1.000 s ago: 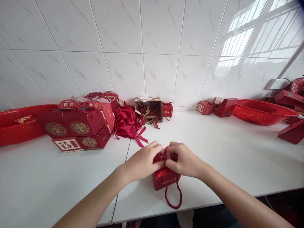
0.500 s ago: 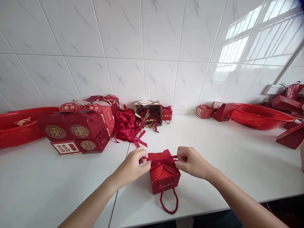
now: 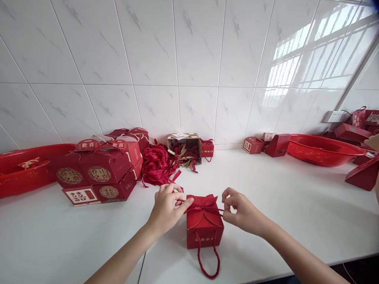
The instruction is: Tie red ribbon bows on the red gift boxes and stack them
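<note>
A small red gift box [image 3: 205,232] stands upright on the white tabletop, its petal-like top flaps folded in. Across its top runs a red ribbon [image 3: 203,208], tied with a bow loop at the centre. At the box's left, my left hand [image 3: 169,207] is closed, pinching the ribbon between thumb and fingers. My right hand [image 3: 243,211] pinches the ribbon's other side just right of the box; its fingertips partly hide that end. A twisted red cord handle [image 3: 217,272] hangs from the front of the box onto the table.
Stacked red gift boxes [image 3: 97,173] stand at left beside a red basket [image 3: 38,152]. Behind lie a heap of red ribbon [image 3: 156,165] and an open carton [image 3: 197,138] of ribbon pieces. More boxes [image 3: 276,145], another red basket [image 3: 325,156] and part of a person [image 3: 377,189] are at right.
My right hand has loosened its fist into a fingertip pinch. The bow loop stands up more on the box top. The view has tilted slightly upward.
</note>
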The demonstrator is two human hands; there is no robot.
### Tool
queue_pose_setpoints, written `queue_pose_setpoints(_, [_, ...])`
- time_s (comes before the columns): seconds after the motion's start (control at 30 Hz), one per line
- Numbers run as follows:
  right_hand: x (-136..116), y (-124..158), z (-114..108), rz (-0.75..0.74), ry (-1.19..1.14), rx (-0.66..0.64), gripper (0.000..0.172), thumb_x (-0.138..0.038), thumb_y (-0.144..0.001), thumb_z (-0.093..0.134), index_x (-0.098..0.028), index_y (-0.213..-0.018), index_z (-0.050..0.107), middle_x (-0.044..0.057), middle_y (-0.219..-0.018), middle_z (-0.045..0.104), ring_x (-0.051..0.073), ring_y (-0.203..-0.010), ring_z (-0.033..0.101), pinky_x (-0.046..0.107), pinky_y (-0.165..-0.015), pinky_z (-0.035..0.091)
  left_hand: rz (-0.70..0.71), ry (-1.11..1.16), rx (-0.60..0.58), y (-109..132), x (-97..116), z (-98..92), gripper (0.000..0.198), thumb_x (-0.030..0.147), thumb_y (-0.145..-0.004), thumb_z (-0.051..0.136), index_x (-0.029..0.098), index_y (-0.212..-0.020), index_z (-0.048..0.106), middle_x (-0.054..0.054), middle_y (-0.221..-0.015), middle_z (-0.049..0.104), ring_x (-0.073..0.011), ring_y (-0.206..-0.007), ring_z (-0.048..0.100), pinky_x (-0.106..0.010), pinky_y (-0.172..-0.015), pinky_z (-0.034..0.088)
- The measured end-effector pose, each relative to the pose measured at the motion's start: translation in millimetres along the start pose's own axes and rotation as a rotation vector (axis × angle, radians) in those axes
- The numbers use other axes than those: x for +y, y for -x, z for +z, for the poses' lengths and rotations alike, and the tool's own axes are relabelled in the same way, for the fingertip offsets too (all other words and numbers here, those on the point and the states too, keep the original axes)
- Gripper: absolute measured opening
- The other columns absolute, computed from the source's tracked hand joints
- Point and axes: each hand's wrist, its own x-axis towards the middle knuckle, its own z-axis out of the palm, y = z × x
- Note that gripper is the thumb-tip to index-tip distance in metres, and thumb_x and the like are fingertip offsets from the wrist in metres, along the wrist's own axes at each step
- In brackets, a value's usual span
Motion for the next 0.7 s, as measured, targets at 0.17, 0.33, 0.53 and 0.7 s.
queue_pose_setpoints(0.17, [1,1,-1,-0.012,0.032,0.003,0.019,-0.018,-0.07,0.053,-0.018,-0.053,0.045,0.002,-0.091,0.054,0.013,-0.066,0.047,0.031,-0.064,0.041,-0.013,-0.052,0.031,3,-10,6.7,0.048,0.057,-0.082,0.052,0.019,-0.054,0.044,-0.003,-0.078,0.053,-0.0244,-0.086,0.049,-0.041,-0.081,0.037])
queue_pose_setpoints(0.33, [-1,13,5,-0.007,-0.139,0.19,0.004,-0.025,-0.078,0.054,-0.023,-0.079,0.051,0.005,-0.105,0.053,0.019,-0.089,0.056,0.032,-0.07,0.05,-0.113,0.225,0.069,11,-6,21.7,0.037,0.055,-0.084,0.051,0.021,-0.069,0.043,-0.001,-0.081,0.05,-0.0204,-0.082,0.05,-0.035,-0.08,0.041])
queue_pose_setpoints(0.53, [-4,36,47,-0.434,0.257,0.451,0.049,-0.028,-0.077,0.064,-0.029,-0.123,0.048,0.011,-0.142,0.039,0.033,-0.128,0.038,0.048,-0.096,0.043,-0.22,0.474,0.041,9,11,41.6,0.03,0.053,-0.086,0.05,0.024,-0.089,0.042,0.0,-0.088,0.051,-0.0198,-0.089,0.053,-0.035,-0.082,0.043])
queue_pose_setpoints(0.7, [30,18,49,-0.347,0.5,0.51,0.045,-0.02,-0.082,0.057,-0.025,-0.126,0.05,0.009,-0.129,0.055,0.03,-0.115,0.05,0.05,-0.094,0.042,-0.272,0.522,0.025,6,10,68.1,0.042,0.053,-0.084,0.052,0.024,-0.11,0.036,-0.007,-0.107,0.052,-0.0239,-0.107,0.052,-0.043,-0.095,0.039])
